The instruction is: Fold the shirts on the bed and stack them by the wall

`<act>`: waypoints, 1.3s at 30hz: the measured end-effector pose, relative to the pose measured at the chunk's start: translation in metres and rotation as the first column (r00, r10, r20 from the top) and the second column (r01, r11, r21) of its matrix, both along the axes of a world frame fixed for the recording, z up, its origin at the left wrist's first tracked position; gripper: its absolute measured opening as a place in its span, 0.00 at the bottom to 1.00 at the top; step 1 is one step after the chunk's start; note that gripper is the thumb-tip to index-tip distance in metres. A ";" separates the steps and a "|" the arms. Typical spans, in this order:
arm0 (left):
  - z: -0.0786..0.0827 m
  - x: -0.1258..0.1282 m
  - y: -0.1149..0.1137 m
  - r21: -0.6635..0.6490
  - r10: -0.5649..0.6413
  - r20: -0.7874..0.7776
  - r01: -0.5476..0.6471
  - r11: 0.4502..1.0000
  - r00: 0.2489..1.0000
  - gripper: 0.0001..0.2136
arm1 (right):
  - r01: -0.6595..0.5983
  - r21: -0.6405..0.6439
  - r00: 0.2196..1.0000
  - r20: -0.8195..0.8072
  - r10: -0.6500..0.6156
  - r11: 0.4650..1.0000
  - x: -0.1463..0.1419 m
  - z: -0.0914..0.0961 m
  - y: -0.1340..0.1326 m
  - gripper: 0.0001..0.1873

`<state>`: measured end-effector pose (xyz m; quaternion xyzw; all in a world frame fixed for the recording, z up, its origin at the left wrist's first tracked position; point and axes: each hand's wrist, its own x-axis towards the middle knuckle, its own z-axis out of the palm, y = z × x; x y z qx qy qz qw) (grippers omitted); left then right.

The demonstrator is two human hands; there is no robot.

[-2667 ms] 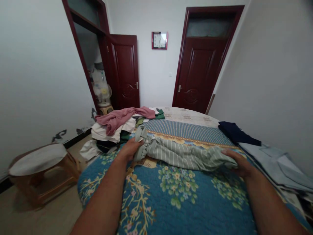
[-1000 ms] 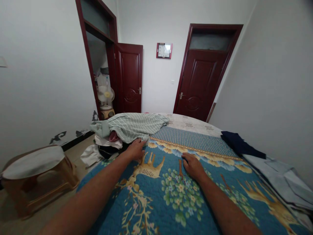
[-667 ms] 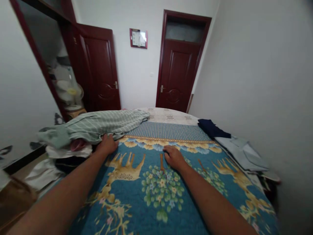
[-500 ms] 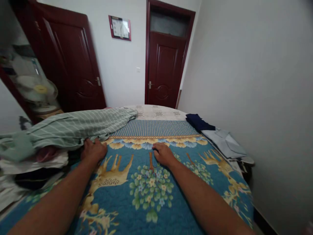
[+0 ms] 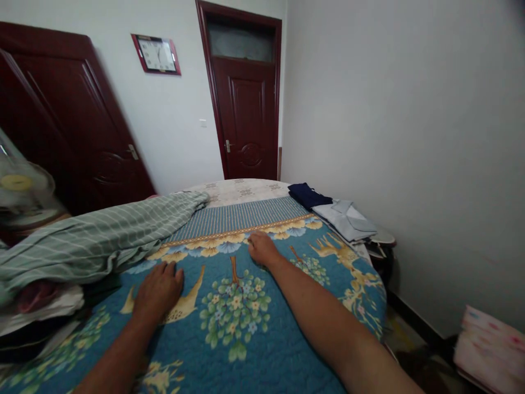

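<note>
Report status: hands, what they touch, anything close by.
Both empty: left hand flat on the quilt, right hand resting on it farther up. Nearby, untouched: green striped garment beside left hand.

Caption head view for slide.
Left hand and right hand flat on the floral quilt, between striped garment and folded clothes.

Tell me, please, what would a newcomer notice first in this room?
The bright blue quilt with flowers and deer fills the foreground, and the left hand and right hand lie empty on it. A green striped garment lies heaped at the left, and folded clothes are stacked at the bed's right edge.
</note>
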<state>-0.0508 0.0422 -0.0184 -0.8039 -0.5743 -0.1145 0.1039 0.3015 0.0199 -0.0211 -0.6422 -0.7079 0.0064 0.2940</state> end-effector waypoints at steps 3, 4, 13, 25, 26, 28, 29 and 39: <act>-0.003 0.023 -0.014 0.029 -0.021 -0.145 0.025 0.999 0.989 0.28 | 0.134 0.002 0.990 -0.035 -0.134 0.991 0.030 0.002 0.000 0.15; -0.004 0.031 -0.019 0.034 -0.020 -0.154 0.026 0.999 0.988 0.28 | 0.180 0.008 0.982 -0.050 -0.180 0.984 0.042 0.003 -0.001 0.16; -0.009 0.084 -0.050 0.045 -0.158 -0.041 0.159 0.986 0.987 0.26 | 0.657 0.027 0.752 -0.082 -0.654 0.753 0.149 0.006 -0.015 0.25; -0.015 0.074 -0.040 0.007 -0.194 0.111 0.195 0.981 0.975 0.28 | 0.685 -0.046 0.727 0.112 -0.678 0.727 0.209 0.005 0.022 0.24; -0.015 0.074 -0.040 -0.001 -0.192 0.128 0.194 0.981 0.973 0.28 | 0.690 -0.060 0.723 0.120 -0.681 0.722 0.211 0.005 0.025 0.23; -0.015 0.073 -0.039 -0.022 -0.182 0.156 0.188 0.982 0.971 0.27 | 0.704 -0.081 0.709 0.136 -0.692 0.706 0.214 0.006 0.033 0.22; -0.015 0.073 -0.039 -0.033 -0.177 0.169 0.185 0.982 0.970 0.27 | 0.713 -0.090 0.700 0.140 -0.700 0.696 0.215 0.006 0.036 0.23; -0.013 0.074 -0.039 -0.046 -0.181 0.178 0.192 0.980 0.967 0.25 | 0.649 0.055 0.758 0.042 -0.651 0.759 0.228 0.003 0.044 0.24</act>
